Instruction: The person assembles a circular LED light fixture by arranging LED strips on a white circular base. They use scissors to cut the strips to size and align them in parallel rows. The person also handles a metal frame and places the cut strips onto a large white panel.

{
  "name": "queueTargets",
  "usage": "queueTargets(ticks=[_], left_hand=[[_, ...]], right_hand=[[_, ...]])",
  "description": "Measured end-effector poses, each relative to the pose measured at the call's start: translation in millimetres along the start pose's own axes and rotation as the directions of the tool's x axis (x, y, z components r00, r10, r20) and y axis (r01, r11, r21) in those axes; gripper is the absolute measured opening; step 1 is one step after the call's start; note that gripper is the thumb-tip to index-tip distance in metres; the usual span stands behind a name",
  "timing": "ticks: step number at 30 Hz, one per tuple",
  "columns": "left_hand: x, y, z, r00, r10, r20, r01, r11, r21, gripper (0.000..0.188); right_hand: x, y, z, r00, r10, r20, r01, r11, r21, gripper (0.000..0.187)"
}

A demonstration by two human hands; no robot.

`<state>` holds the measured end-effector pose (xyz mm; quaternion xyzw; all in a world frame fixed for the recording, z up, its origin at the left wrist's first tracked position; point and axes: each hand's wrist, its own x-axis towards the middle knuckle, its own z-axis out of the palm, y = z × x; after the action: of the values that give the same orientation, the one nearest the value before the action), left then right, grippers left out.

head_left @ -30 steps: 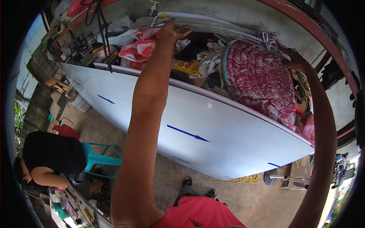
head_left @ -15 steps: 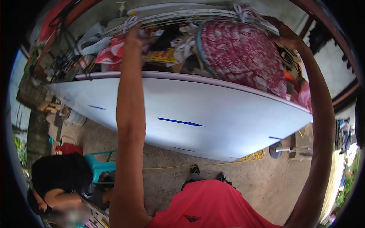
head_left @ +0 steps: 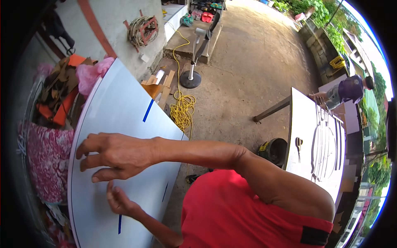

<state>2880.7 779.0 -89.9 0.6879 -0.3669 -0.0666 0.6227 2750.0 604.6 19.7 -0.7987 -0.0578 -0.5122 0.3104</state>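
Grip: both hands spread, fingers loose, holding nothing; right hand [head_left: 118, 155] hovers over or rests on the white panel [head_left: 120, 111], left hand [head_left: 120, 202] below it, contact unclear.
Panel: large, flat, smooth and glossy, rounded edge, thin blue marks; it leans against cluttered shelving, seemingly steadied by the hands.
Patterned cloth [head_left: 43, 163]: red floral bundle, soft, left of the panel.
White table [head_left: 314, 144]: right of the panel, well apart, flat cut pieces and scissors [head_left: 298, 145] on top.
Yellow cord [head_left: 182, 109]: coiled on concrete just beyond the panel.
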Motion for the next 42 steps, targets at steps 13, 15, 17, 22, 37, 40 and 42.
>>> queueTargets(ticks=[13, 15, 17, 22, 37, 40, 42], left_hand=[[-137, -291, 226, -0.102, -0.581, 0.807, -0.433, 0.756, 0.490, 0.060], [-133, -285, 271, -0.126, -0.602, 0.789, -0.369, 0.766, 0.526, 0.049], [-132, -279, 314, -0.134, -0.643, 0.754, -0.248, 0.759, 0.603, 0.042], [-168, -140, 467, -0.124, -0.666, 0.735, -0.134, 0.745, 0.653, 0.036], [-211, -93, 896, -0.367, -0.638, 0.677, -0.408, 0.764, 0.499, 0.025], [-199, -86, 985, -0.379, -0.665, 0.644, -0.257, 0.744, 0.617, 0.031], [-205, -76, 1038, -0.404, -0.651, 0.643, -0.313, 0.759, 0.571, 0.034]], right_hand=[[-355, -48, -230, 0.502, 0.808, -0.308, -0.865, 0.478, -0.153, 0.022], [-397, -60, -259, 0.351, 0.818, -0.456, -0.930, 0.361, -0.070, 0.022], [-438, -76, -287, 0.162, 0.776, -0.610, -0.978, 0.210, 0.008, 0.021], [-511, -130, -358, -0.280, 0.469, -0.837, -0.947, 0.009, 0.322, 0.026], [-691, -183, -465, -0.720, -0.555, -0.417, -0.351, -0.227, 0.908, 0.041], [-685, -169, -499, -0.754, -0.549, -0.361, -0.299, -0.204, 0.932, 0.043], [-680, -166, -514, -0.771, -0.542, -0.336, -0.275, -0.193, 0.942, 0.043]])
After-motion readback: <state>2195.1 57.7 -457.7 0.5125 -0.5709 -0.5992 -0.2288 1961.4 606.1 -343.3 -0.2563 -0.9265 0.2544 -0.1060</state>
